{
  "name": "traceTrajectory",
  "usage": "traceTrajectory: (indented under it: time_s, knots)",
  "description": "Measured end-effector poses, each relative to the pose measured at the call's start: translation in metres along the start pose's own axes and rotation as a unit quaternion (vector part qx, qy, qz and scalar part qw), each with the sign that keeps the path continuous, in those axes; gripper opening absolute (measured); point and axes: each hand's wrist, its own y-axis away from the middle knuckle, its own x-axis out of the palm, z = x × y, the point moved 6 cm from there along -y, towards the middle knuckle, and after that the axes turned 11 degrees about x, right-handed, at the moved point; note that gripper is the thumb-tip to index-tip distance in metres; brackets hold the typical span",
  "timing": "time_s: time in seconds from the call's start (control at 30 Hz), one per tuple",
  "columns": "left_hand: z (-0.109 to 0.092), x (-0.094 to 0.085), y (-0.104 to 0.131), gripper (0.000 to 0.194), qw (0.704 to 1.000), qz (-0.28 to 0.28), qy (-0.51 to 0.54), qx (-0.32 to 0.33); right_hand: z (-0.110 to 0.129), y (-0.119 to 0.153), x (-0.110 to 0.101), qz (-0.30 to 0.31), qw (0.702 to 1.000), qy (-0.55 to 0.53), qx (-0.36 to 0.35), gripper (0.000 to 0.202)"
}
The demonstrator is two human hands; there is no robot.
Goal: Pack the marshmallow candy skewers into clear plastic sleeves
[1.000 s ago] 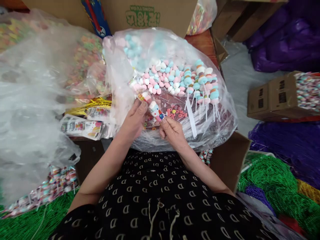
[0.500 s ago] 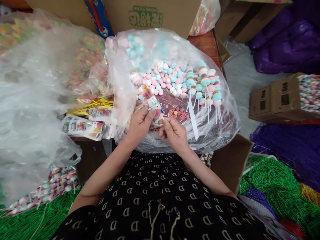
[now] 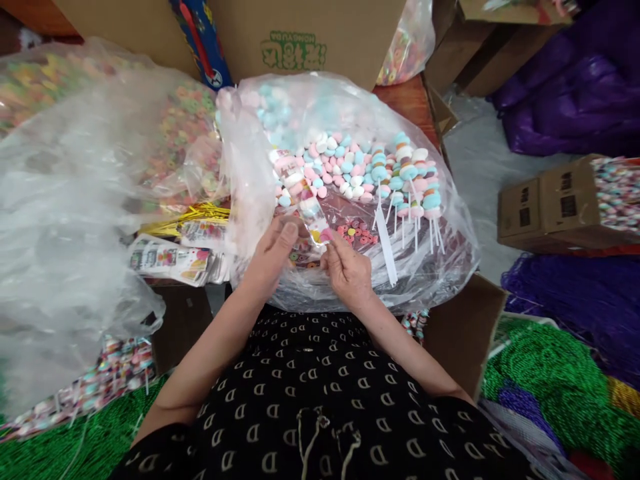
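Observation:
A printed clear wrapper with candy inside (image 3: 301, 193) slants over the open plastic bag (image 3: 345, 93). My right hand (image 3: 347, 270) is closed on its lower end in a pinch. Just left of the wrapper is my left hand (image 3: 277, 247), its fingers curled; whether anything is between them is too small to tell. Pink, blue and white candies (image 3: 345, 160) lie loose behind the hands. Candy skewers (image 3: 407, 167) on white sticks rest on the right, beside a white strip (image 3: 387, 247). Small red rings (image 3: 355, 230) are near my right hand.
Flat printed wrappers (image 3: 170, 260) and gold ties (image 3: 195, 217) lie to the left, by a large bag of ring candies (image 3: 185, 127). A cardboard box (image 3: 350, 40) stands behind. Another box (image 3: 550, 207) is at the right, above green strands (image 3: 550, 380).
The wrapper now shows at full length, straighter and less covered by my fingers. My left hand has moved slightly down and left of it. The view has shifted a little.

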Motion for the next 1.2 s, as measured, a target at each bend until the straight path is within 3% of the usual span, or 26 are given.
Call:
traceTrajectory:
  time_s: [0.13,0.33,0.47,0.67,0.73,0.8,0.87,0.93,1.0,1.07,1.13,1.2]
  knots:
    - [-0.004,0.004,-0.011,0.056,0.990,-0.007,0.132,-0.049,0.002,0.002,0.006,0.012,1.000,0.014,-0.019,0.042]
    - [-0.005,0.021,-0.011,0.039,0.984,0.032,0.160,-0.073,0.008,0.006,0.013,0.034,0.999,0.004,-0.007,0.036]
    - [-0.002,0.026,-0.005,0.038,0.976,0.037,0.193,-0.099,0.018,0.006,0.017,0.058,0.998,-0.039,0.005,0.031]
    - [-0.009,0.006,-0.002,0.052,0.977,0.043,0.185,-0.098,0.027,-0.012,0.003,0.196,0.977,-0.085,0.024,0.032]
    - [-0.014,0.005,0.004,0.053,0.967,0.078,0.213,-0.113,0.025,-0.028,-0.013,0.152,0.977,-0.135,0.059,0.028]
    - [-0.019,0.014,0.015,0.052,0.939,0.157,0.267,-0.147,0.029,-0.043,-0.017,0.129,0.972,-0.187,0.065,0.039]
    - [-0.024,0.024,0.027,0.053,0.905,0.225,0.313,-0.179,0.041,-0.052,-0.006,0.173,0.959,-0.217,0.051,0.059]
    - [-0.027,0.026,0.034,0.055,0.891,0.245,0.330,-0.192,0.052,-0.054,0.013,0.234,0.942,-0.234,0.053,0.068]
    - [-0.025,0.019,0.035,0.057,0.908,0.223,0.306,-0.181,0.060,-0.054,0.030,0.259,0.930,-0.252,0.072,0.065]
    - [-0.022,0.001,0.029,0.054,0.953,0.174,0.214,-0.129,0.066,-0.055,0.042,0.235,0.934,-0.257,0.085,0.052]
    - [-0.020,-0.022,0.023,0.051,0.992,0.110,0.034,-0.048,0.072,-0.057,0.048,0.172,0.954,-0.234,0.074,0.037]
    - [-0.024,-0.043,0.019,0.050,0.985,0.048,-0.167,0.025,0.080,-0.057,0.051,0.098,0.975,-0.195,0.050,0.026]
